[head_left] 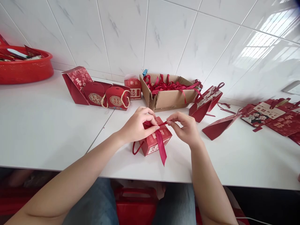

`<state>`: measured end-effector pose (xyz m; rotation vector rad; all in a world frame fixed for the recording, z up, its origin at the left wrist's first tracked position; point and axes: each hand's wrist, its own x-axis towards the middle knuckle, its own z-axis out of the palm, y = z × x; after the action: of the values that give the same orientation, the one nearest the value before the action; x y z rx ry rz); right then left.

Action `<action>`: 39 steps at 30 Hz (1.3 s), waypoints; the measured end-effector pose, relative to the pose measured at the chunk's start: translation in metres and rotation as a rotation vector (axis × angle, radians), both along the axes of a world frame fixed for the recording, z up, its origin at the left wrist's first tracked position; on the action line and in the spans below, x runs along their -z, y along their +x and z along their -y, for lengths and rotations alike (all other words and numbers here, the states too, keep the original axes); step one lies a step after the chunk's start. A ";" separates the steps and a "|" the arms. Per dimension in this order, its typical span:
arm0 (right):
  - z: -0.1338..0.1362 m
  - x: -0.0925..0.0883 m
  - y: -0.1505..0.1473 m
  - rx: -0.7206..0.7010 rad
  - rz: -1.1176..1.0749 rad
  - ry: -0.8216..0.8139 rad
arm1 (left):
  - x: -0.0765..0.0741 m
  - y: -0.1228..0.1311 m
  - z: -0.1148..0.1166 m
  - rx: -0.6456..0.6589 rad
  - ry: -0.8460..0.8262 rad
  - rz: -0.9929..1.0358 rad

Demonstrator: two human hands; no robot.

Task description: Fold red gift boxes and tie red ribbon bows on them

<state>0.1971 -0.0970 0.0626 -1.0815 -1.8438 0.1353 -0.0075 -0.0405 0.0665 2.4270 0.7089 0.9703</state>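
Note:
A red gift box with printed characters lies on the white table in front of me. Across its top runs a dark red ribbon, one loose tail hanging over the near side. My left hand is closed at the box top, thumb and fingers pinching the ribbon. Just right of it, my right hand pinches another stretch of the ribbon between thumb and forefinger, pulled out to the right. A twisted red cord handle sticks out at the box's left side. My left hand hides part of the box top.
Behind stands a cardboard box full of red ribbons. Several red gift boxes stand at the back left. Folded red cartons and flat red bags are on the right. A red plastic basket sits far left, against the tiled wall.

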 end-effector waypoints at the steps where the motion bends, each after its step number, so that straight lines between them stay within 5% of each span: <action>1: 0.001 -0.001 0.001 -0.016 0.004 -0.009 | 0.000 0.000 0.000 0.006 -0.008 0.004; 11: 0.000 0.001 -0.010 -0.177 0.067 0.053 | -0.016 -0.021 -0.020 -0.091 -0.164 0.060; 16: -0.003 0.007 -0.014 -0.234 0.127 0.027 | -0.013 -0.025 -0.025 0.043 -0.152 -0.104; 25: -0.002 0.009 -0.014 -0.233 0.231 0.037 | -0.008 -0.023 -0.026 0.085 -0.196 -0.046; 39: 0.000 0.010 -0.017 -0.244 0.331 0.031 | -0.006 -0.009 -0.017 -0.048 -0.323 0.038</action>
<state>0.1802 -0.0970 0.0530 -0.8926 -2.2663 0.0721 -0.0167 -0.0239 0.0723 2.1145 0.8425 0.8445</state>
